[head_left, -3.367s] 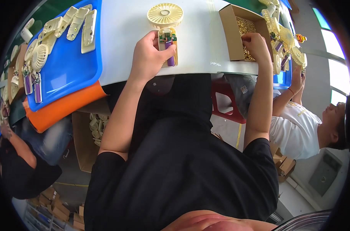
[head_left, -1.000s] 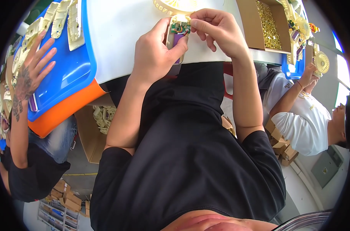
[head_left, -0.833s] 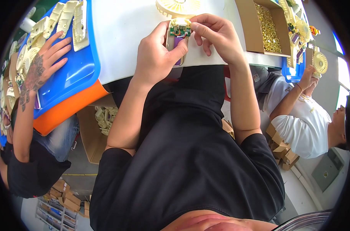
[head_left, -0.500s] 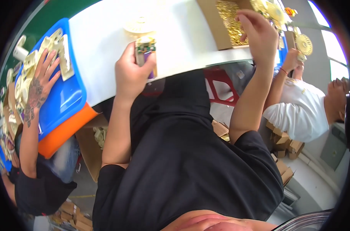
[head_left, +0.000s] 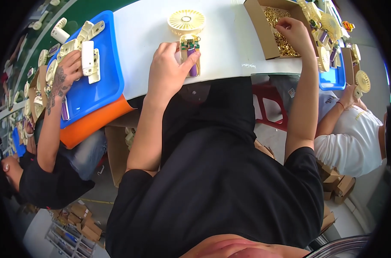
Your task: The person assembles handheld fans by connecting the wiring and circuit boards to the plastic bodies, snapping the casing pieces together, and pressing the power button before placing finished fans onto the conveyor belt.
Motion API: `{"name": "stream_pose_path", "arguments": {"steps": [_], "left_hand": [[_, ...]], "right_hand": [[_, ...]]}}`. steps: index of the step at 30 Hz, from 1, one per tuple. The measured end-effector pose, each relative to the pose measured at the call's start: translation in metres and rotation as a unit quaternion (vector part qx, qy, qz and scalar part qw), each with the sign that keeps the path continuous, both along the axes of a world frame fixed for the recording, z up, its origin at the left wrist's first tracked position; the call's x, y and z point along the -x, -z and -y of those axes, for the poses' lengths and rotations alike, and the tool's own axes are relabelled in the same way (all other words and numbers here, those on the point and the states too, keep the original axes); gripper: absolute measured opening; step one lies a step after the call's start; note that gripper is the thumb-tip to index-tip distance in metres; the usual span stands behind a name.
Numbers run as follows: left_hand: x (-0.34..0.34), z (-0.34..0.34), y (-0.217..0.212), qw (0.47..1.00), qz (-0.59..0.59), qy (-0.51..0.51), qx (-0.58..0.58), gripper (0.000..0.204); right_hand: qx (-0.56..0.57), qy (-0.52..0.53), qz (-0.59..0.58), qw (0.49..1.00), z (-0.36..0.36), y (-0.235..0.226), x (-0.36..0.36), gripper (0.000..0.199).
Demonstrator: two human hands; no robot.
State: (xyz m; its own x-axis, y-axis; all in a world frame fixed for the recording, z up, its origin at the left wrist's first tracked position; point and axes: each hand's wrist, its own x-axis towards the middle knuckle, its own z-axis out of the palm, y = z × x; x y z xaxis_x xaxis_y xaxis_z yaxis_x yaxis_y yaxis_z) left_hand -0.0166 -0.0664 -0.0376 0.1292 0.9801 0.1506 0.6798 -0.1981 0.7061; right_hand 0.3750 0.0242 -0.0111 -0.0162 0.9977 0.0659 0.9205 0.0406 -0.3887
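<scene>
A cream hand-held fan [head_left: 186, 21] lies on the white table [head_left: 230, 47], its handle open to show a green circuit board and a purple battery [head_left: 192, 66]. My left hand [head_left: 169, 71] grips that handle, thumb on the battery. My right hand [head_left: 290, 32] reaches into a cardboard box [head_left: 260, 30] of small gold-coloured parts [head_left: 277, 19], with its fingers pinched in the parts; what they hold is not visible.
A blue tray [head_left: 101, 81] on an orange one [head_left: 92, 124] at left holds cream fan parts; a co-worker's tattooed hand [head_left: 66, 73] rests on it. At right a person in a white shirt [head_left: 350, 137] holds a fan near another blue tray [head_left: 333, 77]. Red stool [head_left: 268, 103] below table.
My right hand left the fan handle and went right into the box of gold parts. My left hand stayed on the handle. The co-worker's hand moved onto the blue tray.
</scene>
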Motion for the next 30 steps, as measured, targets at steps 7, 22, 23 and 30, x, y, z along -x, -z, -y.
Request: {"name": "stream_pose_path", "arguments": {"steps": [7,22,23,30], "left_hand": [[0.001,0.001,-0.012,0.987,0.158,-0.028,0.021,0.037],[-0.002,0.010,-0.005,0.849,0.500,0.017,0.169,0.021],[0.001,0.006,-0.006,0.856,0.492,0.004,0.161,0.020],[0.029,-0.040,-0.002,0.917,0.365,0.015,0.156,0.019]], "right_hand": [[-0.073,0.046,-0.106,0.991,-0.004,0.014,-0.023,0.024],[0.214,-0.054,-0.567,0.793,0.095,-0.012,0.212,0.023],[0.215,-0.051,-0.567,0.794,0.093,-0.005,0.210,0.023],[0.042,-0.003,-0.547,0.836,0.064,0.039,0.193,0.038]]}}
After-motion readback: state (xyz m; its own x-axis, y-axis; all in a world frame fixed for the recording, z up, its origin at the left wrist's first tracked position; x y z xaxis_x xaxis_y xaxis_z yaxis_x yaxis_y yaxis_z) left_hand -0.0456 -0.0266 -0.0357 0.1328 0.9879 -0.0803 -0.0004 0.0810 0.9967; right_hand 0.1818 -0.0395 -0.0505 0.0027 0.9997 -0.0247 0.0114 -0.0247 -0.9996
